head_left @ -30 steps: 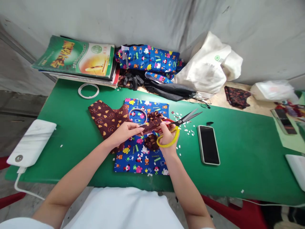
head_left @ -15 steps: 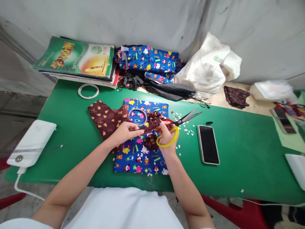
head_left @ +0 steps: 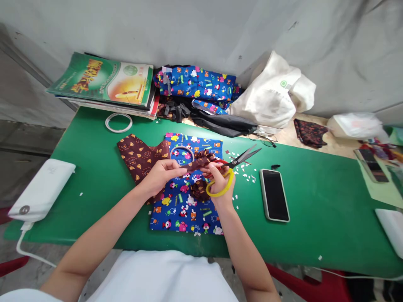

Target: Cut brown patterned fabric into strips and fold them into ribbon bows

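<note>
My left hand (head_left: 161, 175) pinches one end of a narrow brown patterned fabric strip (head_left: 195, 165), which stretches across to the right. In my right hand (head_left: 223, 184) are scissors (head_left: 242, 157) with yellow and red handles, their blades slightly apart and pointing up and right, away from the strip. My right fingertips also touch the strip's other end. Below lies a blue cartoon-print cloth (head_left: 176, 214), with a gathered brown fabric bunch (head_left: 199, 191) on it. A larger brown patterned cloth (head_left: 135, 156) extends left, partly under my left hand. A pale ring (head_left: 181, 147) sits just beyond the strip.
White scraps (head_left: 248, 171) are scattered right of the scissors. A phone (head_left: 274, 195) lies further right; a white power bank (head_left: 42, 188) is at the left. Along the back are stacked books (head_left: 103, 79), a white coil (head_left: 119, 130), folded blue fabric (head_left: 198, 84) and a white bag (head_left: 267, 96).
The whole view has shifted slightly. Both hands keep their grip, and the brown strip between them now looks straighter and more stretched out.
</note>
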### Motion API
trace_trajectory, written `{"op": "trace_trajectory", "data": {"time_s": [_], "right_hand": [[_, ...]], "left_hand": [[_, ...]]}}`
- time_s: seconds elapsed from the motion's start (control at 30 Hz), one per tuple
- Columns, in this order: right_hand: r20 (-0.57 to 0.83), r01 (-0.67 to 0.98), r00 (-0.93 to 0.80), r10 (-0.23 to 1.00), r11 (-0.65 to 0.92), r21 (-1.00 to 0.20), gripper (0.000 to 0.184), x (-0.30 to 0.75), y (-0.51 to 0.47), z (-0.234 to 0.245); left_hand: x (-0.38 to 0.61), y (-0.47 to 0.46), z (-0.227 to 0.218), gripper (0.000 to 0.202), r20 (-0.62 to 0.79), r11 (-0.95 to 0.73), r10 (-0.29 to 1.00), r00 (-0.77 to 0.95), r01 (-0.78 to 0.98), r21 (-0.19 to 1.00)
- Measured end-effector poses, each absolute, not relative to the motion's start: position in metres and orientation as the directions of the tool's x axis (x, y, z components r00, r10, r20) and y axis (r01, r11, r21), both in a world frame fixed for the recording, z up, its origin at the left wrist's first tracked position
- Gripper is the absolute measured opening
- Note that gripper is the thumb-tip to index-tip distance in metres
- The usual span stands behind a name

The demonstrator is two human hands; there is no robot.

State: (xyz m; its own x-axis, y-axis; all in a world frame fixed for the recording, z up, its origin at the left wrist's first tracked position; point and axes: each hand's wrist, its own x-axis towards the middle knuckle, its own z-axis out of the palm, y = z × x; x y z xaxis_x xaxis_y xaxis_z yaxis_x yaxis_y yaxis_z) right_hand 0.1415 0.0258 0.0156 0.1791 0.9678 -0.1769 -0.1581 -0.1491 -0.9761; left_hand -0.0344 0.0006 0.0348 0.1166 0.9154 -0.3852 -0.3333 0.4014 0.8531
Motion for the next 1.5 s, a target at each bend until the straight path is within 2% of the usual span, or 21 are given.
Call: {"op": "trace_trajectory", "data": {"time_s": [0.13, 0.2, 0.3, 0.43, 0.53, 0.83, 1.0, 1.13, 1.27, 1.5], "right_hand": [[-0.193, -0.261, -0.043, 0.980, -0.198, -0.945, 0.035, 0.142, 0.023, 0.023], [-0.254, -0.357, -0.277, 0.927, -0.345, -0.868, 0.043, 0.143, 0.020, 0.028], [-0.294, -0.355, -0.678, 0.674, -0.650, -0.672, 0.052, 0.146, 0.013, 0.036], [-0.212, -0.242, -0.894, 0.395, -0.824, -0.513, 0.065, 0.145, 0.002, 0.042], [-0.182, -0.190, -0.935, 0.303, -0.865, -0.465, 0.071, 0.140, -0.004, 0.039], [-0.181, -0.159, -0.949, 0.257, -0.889, -0.430, 0.074, 0.137, -0.006, 0.029], [-0.154, -0.158, -0.956, 0.248, -0.883, -0.442, 0.073, 0.138, -0.007, 0.027], [-0.126, -0.141, -0.966, 0.224, -0.870, -0.472, 0.071, 0.138, -0.009, 0.027], [-0.134, -0.148, -0.962, 0.237, -0.868, -0.475, 0.070, 0.137, -0.008, 0.027], [-0.212, -0.185, -0.929, 0.303, -0.877, -0.443, 0.073, 0.135, -0.004, 0.027]], "left_hand": [[-0.044, 0.005, 0.043, 0.032, -0.437, 0.347, 0.899, 0.043, -0.678, 0.648], [-0.050, 0.008, 0.045, 0.032, -0.441, 0.282, 0.898, -0.006, -0.761, 0.584], [-0.056, 0.011, 0.047, 0.031, -0.417, 0.203, 0.907, -0.051, -0.816, 0.541], [-0.060, 0.012, 0.049, 0.029, -0.349, 0.124, 0.933, -0.089, -0.831, 0.543], [-0.060, 0.010, 0.050, 0.029, -0.325, 0.109, 0.941, -0.095, -0.824, 0.556], [-0.056, 0.006, 0.052, 0.036, -0.274, 0.131, 0.960, -0.061, -0.766, 0.629], [-0.055, 0.006, 0.052, 0.039, -0.256, 0.113, 0.965, -0.054, -0.796, 0.594], [-0.056, 0.006, 0.053, 0.038, -0.296, 0.109, 0.952, -0.082, -0.811, 0.575], [-0.056, 0.005, 0.052, 0.039, -0.302, 0.108, 0.949, -0.086, -0.815, 0.570], [-0.050, 0.001, 0.048, 0.046, -0.232, 0.184, 0.971, 0.057, -0.797, 0.575]]}}
